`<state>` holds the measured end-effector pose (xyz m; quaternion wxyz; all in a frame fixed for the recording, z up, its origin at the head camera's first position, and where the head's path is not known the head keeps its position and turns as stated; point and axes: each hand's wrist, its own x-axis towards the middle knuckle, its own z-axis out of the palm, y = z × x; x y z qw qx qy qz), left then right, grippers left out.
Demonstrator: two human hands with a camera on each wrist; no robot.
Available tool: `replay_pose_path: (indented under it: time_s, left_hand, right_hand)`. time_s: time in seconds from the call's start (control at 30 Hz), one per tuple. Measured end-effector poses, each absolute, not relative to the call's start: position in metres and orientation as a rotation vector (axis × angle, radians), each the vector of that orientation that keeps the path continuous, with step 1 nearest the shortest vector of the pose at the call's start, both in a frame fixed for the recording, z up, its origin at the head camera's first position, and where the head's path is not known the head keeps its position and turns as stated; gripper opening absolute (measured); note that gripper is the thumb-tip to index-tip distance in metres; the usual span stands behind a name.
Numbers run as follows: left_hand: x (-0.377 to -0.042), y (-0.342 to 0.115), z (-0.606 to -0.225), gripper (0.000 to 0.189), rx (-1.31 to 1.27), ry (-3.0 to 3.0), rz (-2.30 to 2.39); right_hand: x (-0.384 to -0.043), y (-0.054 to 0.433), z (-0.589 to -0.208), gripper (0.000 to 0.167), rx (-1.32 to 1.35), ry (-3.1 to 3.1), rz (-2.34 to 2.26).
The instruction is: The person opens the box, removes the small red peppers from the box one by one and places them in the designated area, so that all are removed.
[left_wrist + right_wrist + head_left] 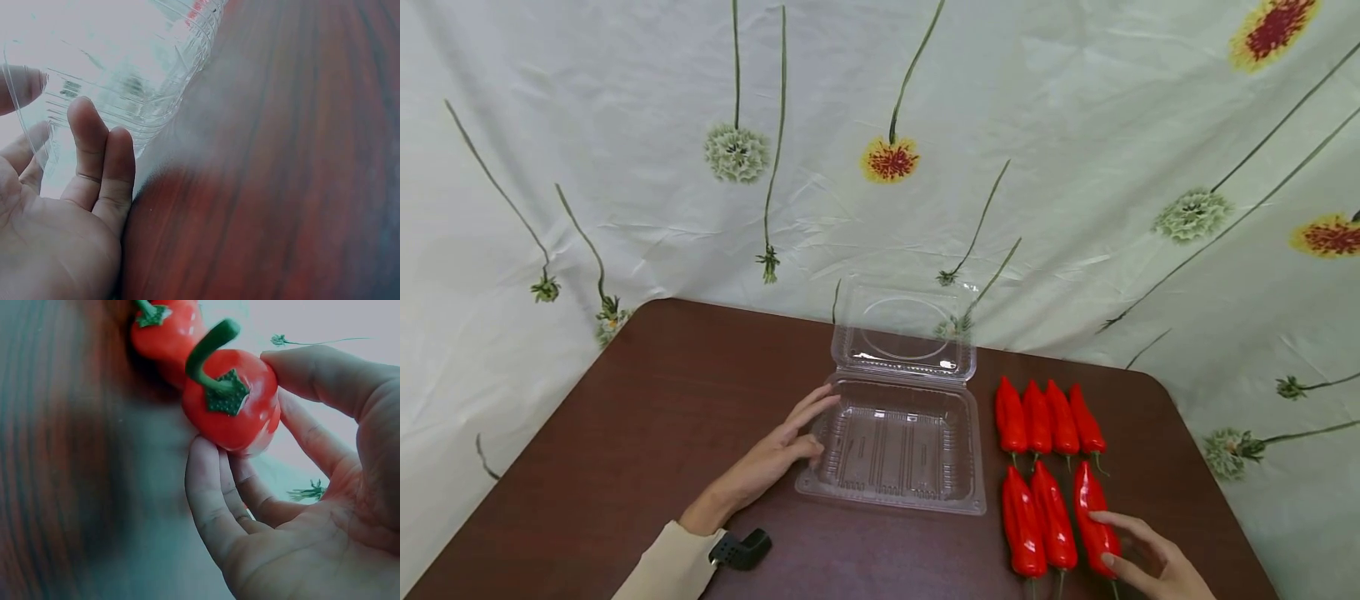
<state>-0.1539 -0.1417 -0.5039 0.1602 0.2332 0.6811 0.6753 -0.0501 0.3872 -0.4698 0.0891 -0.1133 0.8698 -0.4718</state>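
A clear plastic clamshell box (891, 502) rests on the table, its lid (904, 367) raised at the back. My left hand (760, 467) holds the box's left rim. In the left wrist view, two fingers (87, 137) lie against the outside of its ribbed wall. At the right, my right hand (1157, 560) grips a glossy red pepper (1090, 504), thumb on one side and fingers on the other. That pepper's curved green stem (206, 353) faces the right wrist camera. Two red peppers (1054, 512) lie to its left in the front row.
Behind the front peppers is another row of several red peppers (1037, 421), right of the box. The dark brown table (625, 433) has rounded far corners. A pale flower-printed cloth (820, 192) hangs behind it. A black band (741, 550) is on the left wrist.
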Motion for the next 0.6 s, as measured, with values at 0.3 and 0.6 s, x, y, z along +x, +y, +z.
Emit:
replay_pose_path:
  time_s: [0.3, 0.6]
  left_hand:
    - [-0.153, -0.14, -0.499, 0.067, 0.697, 2.011, 1.884]
    - [-0.147, -0.142, -0.497, 0.067, 0.691, 2.082, 1.841]
  right_hand:
    - [-0.049, 0.386, -0.483, 0.045, -0.515, 2.704, -1.357]
    - [-0.053, 0.381, -0.482, 0.047, -0.306, 2.592, -1.331]
